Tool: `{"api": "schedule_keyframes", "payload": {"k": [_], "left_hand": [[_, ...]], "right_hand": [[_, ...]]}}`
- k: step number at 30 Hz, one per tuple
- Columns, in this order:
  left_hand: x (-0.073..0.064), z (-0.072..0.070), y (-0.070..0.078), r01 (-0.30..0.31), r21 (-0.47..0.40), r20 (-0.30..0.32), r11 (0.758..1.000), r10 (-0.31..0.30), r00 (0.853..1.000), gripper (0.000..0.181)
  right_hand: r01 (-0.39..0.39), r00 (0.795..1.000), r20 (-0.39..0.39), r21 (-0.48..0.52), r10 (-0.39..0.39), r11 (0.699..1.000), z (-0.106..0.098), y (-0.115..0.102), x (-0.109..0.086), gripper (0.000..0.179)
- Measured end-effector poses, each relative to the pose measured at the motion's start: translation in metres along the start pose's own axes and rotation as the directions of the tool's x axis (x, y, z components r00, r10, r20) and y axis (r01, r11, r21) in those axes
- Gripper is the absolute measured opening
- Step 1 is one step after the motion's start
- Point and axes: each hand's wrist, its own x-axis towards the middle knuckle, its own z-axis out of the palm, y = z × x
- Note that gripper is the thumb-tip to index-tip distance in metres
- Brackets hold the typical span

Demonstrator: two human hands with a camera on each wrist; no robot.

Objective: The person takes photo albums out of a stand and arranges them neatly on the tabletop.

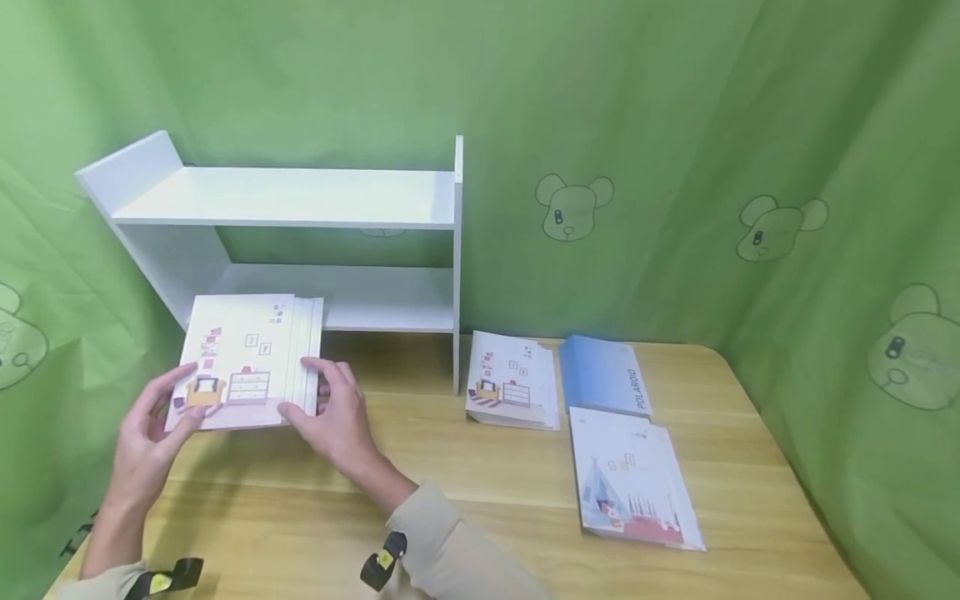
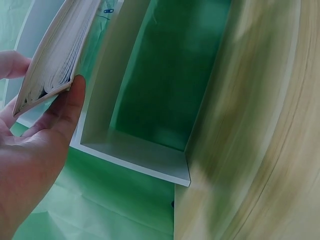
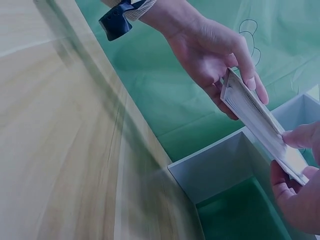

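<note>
A white album [image 1: 240, 354] with a drawn bed and dresser on its cover is held in both hands before the left part of the shelf. My left hand [image 1: 146, 437] grips its left edge, thumb on the front cover. At the right edge, my right hand [image 1: 341, 421] pinches it with thumb and fingers. Thick leaves show between the covers of the album [image 2: 62, 50] in the left wrist view. In the right wrist view, the left hand [image 3: 215, 55] and right hand [image 3: 300, 190] hold opposite ends of the album.
A white two-tier shelf [image 1: 300, 196] stands at the back left of the wooden table [image 1: 480, 492]. To its right lie a similar white album [image 1: 513, 379], a blue album [image 1: 600, 375] marked POLAROID, and a tent-pictured album [image 1: 630, 475]. Green curtain [image 1: 637, 108] surrounds the table's back and sides.
</note>
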Motion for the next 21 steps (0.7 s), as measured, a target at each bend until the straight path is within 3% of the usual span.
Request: {"api": "schedule_keyframes", "payload": {"k": [21], "left_hand": [[-0.008, 0.010, 0.001, 0.013, 0.012, 0.065, 1.000, -0.014, 0.998, 0.063]], "right_hand": [[0.045, 0.999, -0.006, -0.021, -0.045, 0.999, -0.014, 0.006, -0.014, 0.063]]}}
